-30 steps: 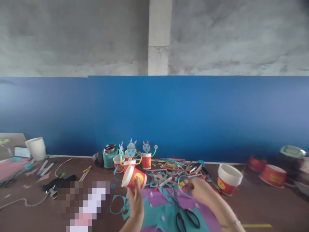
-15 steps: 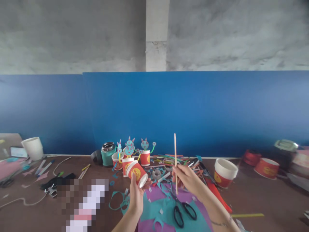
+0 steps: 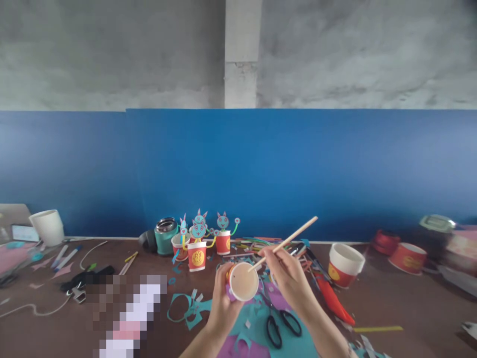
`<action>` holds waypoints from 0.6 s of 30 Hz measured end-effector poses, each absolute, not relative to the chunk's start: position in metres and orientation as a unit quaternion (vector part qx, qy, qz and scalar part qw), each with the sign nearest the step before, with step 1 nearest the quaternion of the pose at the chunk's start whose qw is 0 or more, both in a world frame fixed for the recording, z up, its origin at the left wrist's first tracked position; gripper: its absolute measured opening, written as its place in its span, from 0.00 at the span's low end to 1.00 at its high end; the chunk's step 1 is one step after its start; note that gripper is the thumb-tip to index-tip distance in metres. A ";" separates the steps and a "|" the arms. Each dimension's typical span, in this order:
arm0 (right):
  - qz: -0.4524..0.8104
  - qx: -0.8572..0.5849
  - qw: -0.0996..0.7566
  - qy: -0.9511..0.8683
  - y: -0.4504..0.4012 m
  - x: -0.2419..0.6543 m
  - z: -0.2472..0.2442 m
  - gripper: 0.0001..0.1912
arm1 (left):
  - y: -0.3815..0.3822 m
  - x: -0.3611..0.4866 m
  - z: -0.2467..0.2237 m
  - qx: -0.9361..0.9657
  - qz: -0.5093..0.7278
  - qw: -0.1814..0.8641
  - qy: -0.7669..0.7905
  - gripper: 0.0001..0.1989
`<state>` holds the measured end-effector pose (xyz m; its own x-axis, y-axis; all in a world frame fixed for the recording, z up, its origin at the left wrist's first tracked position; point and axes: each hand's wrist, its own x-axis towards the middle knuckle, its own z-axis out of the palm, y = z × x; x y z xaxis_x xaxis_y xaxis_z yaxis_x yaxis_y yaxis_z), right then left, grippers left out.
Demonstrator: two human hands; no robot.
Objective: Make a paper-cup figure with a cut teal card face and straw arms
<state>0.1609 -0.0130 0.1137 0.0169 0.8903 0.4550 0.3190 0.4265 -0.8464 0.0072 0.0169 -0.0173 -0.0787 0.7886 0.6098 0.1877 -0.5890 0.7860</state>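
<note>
A red and white paper cup (image 3: pixel 244 281) is gripped in my left hand (image 3: pixel 222 298), its round pale end turned toward me. One small dark spot shows on that pale face; whether it is the base or the inside, I cannot tell. Between the fingers of my right hand (image 3: pixel 285 266) a wooden chopstick (image 3: pixel 296 232) slants down to the left. Its lower tip is at the pale face, near the upper right edge. Black-handled scissors (image 3: pixel 274 330) lie below my hands on teal and purple paper sheets (image 3: pixel 257 318).
Behind stand red paper cups (image 3: pixel 197 256) with teal paper animal heads and pipe-cleaner arms, beside a teal thermos (image 3: pixel 166 237). To the right are stacked paper cups (image 3: pixel 346 263) and a red pouch-like item (image 3: pixel 335 301). Paper scraps (image 3: pixel 186 308) and pens (image 3: pixel 65 258) lie leftward.
My left hand has moved right and turned the cup so its round end faces me. The chopstick has gone from upright to slanted, its tip now at the cup.
</note>
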 end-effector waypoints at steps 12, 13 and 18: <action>0.192 -0.484 0.399 -0.755 -0.013 0.150 0.103 0.13 | 0.010 0.009 -0.003 0.597 0.638 0.317 0.368 0.24; 0.189 -0.487 0.397 -0.755 -0.013 0.150 0.102 0.13 | 0.009 0.010 -0.002 0.589 0.642 0.324 0.368 0.24; 0.163 -0.488 0.383 -0.767 -0.010 0.149 0.095 0.10 | 0.010 0.010 -0.003 0.570 0.650 0.342 0.369 0.25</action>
